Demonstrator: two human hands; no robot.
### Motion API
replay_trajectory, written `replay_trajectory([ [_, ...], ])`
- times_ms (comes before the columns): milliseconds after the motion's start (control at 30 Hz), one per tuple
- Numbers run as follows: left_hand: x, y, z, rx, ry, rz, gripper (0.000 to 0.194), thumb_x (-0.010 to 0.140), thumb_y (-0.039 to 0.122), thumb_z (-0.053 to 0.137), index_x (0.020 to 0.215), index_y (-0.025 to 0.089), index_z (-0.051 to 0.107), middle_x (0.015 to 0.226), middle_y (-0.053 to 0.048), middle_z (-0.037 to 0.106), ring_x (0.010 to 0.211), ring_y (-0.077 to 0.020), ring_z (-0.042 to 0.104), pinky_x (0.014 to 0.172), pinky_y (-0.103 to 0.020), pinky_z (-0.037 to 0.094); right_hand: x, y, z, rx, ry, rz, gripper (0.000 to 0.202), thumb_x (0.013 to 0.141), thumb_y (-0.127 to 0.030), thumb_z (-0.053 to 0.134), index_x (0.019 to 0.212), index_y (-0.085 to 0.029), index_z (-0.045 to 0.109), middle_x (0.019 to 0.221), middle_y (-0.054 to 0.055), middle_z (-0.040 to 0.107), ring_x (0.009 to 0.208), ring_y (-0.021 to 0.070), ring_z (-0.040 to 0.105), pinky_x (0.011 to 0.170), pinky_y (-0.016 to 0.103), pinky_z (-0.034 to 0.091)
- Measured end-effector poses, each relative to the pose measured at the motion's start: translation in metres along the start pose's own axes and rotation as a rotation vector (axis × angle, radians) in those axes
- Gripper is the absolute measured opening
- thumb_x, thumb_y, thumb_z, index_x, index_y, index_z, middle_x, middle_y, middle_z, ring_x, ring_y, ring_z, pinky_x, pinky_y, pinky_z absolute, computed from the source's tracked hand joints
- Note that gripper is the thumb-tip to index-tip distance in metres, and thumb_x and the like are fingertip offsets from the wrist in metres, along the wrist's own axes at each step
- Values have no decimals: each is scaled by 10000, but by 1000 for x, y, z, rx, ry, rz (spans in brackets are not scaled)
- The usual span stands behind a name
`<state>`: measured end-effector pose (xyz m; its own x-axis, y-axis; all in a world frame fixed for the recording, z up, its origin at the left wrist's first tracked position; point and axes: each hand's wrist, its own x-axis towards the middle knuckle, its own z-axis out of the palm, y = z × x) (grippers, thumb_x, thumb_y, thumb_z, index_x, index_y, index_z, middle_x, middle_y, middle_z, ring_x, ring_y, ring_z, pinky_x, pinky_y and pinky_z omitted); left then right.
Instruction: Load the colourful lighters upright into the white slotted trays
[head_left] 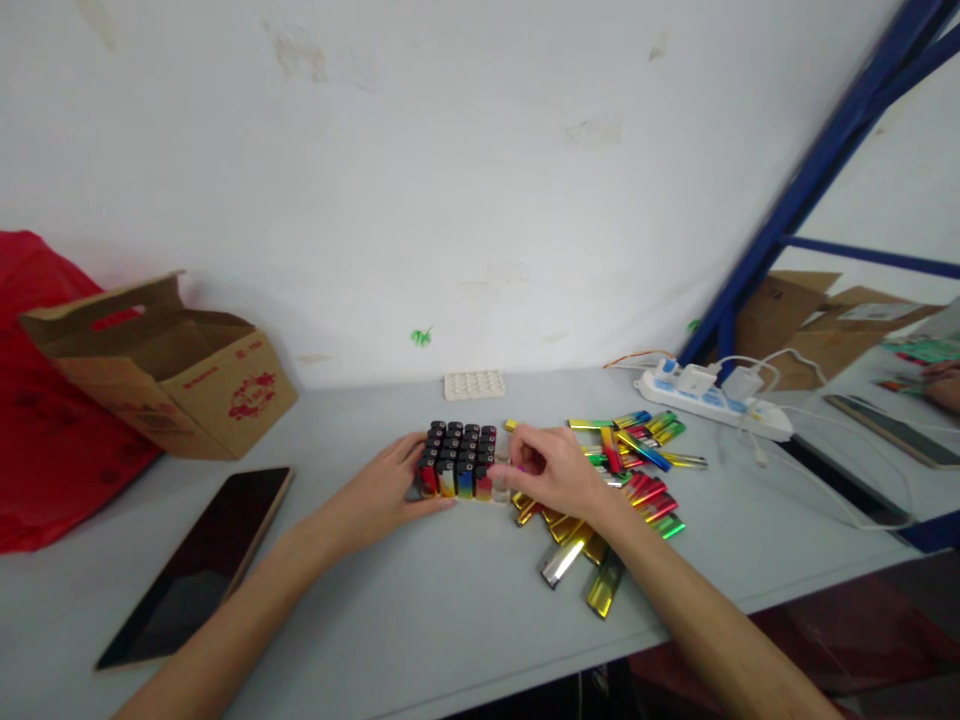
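White tray [500, 495] at frame centre, packed with upright black-topped lighters [465, 480]; pale slots show at its right end. Second tray [474, 385] near the wall [450, 200], gridded with holes. Cardboard box [225, 390] at left, top open, contents not visible; red bag [60, 430] beside it. Desk [420, 620] front edge crosses lower right, under the right forearm. Grey top runs between tablet [195, 565], lower left, and tray, also in front of tray. Right side tighter: loose lighters [646, 490] heaped beside tray, power strip [716, 405] and cables beyond. Left hand [394, 485] grasping tray's left end, thumb along front. Right hand [555, 470] at tray's right end, fingers curled in a pinch; can't tell whether on anything.
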<state>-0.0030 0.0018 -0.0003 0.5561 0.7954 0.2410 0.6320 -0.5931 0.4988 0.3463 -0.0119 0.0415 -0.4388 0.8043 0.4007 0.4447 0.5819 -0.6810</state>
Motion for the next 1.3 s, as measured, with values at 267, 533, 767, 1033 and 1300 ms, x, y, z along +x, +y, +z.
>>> replay_trajectory([
  [267,1,-5,3,38,-19,9,730,1128,737,924,1700,302,801,1814,-157,798,1678,-432,774,1504,-582,597,5,34,-42,-341,178,128,225,1271,-365,728,1070,-272,771,954,55,820,874,265,775,881,361,579],
  [533,1,0,1,28,-4,9,699,1102,666,952,1687,311,808,1775,-167,818,1645,-451,794,1476,-632,624,5,44,-22,-558,-104,280,308,1212,-174,792,1503,-202,886,1497,222,909,1437,390,871,1285,518,673],
  [767,1,2,1,56,-11,4,661,1101,627,951,1659,296,820,1792,-168,811,1655,-453,790,1480,-639,621,7,49,-16,-463,23,346,330,1139,-105,842,1448,-208,895,1398,193,928,1308,355,916,1207,485,706],
  [1033,2,1,0,33,-32,-2,706,1120,667,933,1690,272,800,1817,-188,787,1689,-479,767,1503,-650,595,13,45,-15,328,398,395,440,907,-510,1034,1220,-242,881,1205,83,924,845,235,825,832,395,668],
  [1300,1,1,-1,41,-24,-19,676,1102,695,951,1624,277,848,1813,-184,800,1682,-483,775,1500,-633,599,18,8,-6,843,361,400,744,821,-843,1101,1191,-310,738,877,-34,783,824,214,740,801,349,633],
])
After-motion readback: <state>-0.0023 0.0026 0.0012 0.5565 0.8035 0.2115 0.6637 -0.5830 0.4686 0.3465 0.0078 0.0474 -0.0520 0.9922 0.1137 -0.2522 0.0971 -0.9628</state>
